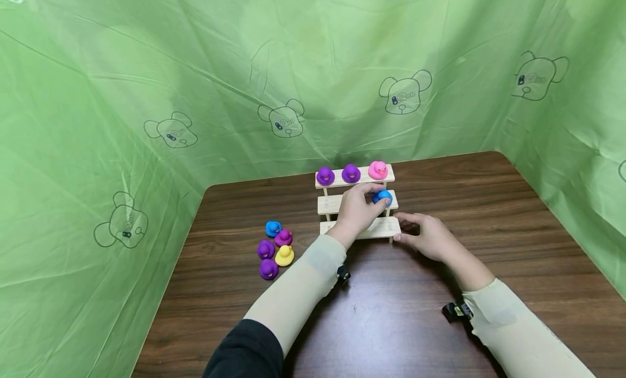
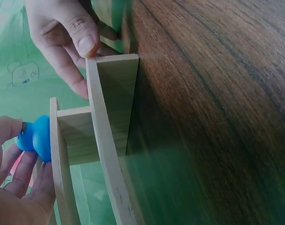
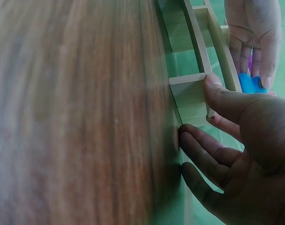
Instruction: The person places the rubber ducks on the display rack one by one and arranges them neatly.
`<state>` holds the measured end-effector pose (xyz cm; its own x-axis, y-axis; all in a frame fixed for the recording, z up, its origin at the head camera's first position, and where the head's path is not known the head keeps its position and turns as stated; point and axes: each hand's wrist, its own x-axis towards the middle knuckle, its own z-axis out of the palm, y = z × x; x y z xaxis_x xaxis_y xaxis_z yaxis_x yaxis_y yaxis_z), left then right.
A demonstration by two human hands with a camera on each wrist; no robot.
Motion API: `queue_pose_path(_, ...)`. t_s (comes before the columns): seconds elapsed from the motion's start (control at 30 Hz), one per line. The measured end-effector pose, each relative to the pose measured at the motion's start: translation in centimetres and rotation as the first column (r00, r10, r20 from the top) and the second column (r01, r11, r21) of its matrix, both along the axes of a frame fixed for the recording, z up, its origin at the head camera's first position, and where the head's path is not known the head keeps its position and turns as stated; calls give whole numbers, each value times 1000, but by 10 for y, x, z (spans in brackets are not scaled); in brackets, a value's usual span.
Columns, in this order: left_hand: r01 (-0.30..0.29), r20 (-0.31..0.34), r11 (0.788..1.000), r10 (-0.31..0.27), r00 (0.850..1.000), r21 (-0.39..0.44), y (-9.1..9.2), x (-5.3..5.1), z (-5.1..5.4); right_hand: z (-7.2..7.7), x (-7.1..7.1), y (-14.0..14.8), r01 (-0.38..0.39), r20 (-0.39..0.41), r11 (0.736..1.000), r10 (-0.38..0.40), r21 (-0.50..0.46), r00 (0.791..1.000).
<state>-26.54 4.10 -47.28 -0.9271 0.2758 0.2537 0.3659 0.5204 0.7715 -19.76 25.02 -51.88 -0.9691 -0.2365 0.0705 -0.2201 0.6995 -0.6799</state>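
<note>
A small three-tier wooden shelf (image 1: 383, 227) stands on the table. My left hand (image 1: 358, 208) reaches over it and pinches a blue rubber duck (image 1: 383, 197) at the right end of the middle tier. In the left wrist view, the underside of the blue duck (image 2: 41, 138) touches the board. My right hand (image 1: 430, 238) holds the right end of the bottom tier. The right wrist view shows its thumb (image 3: 213, 80) on the board's edge and the index finger behind. Along the top tier sit two purple ducks (image 1: 325, 176) and a pink duck (image 1: 378, 170).
Left of the shelf, a loose group of ducks lies on the brown wooden table (image 1: 220, 291): a blue one (image 1: 273, 229), a yellow one (image 1: 285, 256) and several purple ones (image 1: 266, 250). A green curtain (image 1: 235, 84) with printed animal heads hangs behind and along the sides.
</note>
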Motion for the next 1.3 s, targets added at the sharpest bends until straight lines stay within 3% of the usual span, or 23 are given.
queue_pose_path(0.3,-1,-36,1000,1,999,1,-2,0,-2,-1,0,-1,1,4,1000,-1,-2,1000)
queue_pose_path(0.8,7,-20,1000,-7,1000,4,-7,1,4,-1,0,-1,1,2,1000,-1,-12,1000)
queue_pose_path(1.03,19,-47,1000,-19,999,7,-22,1,3,0,0,0,6,3,1000,-6,-7,1000)
queue_pose_path(1.3,15,-81,999,-12,997,31,-54,0,2,1,1,-1,14,12,1000,-14,-4,1000)
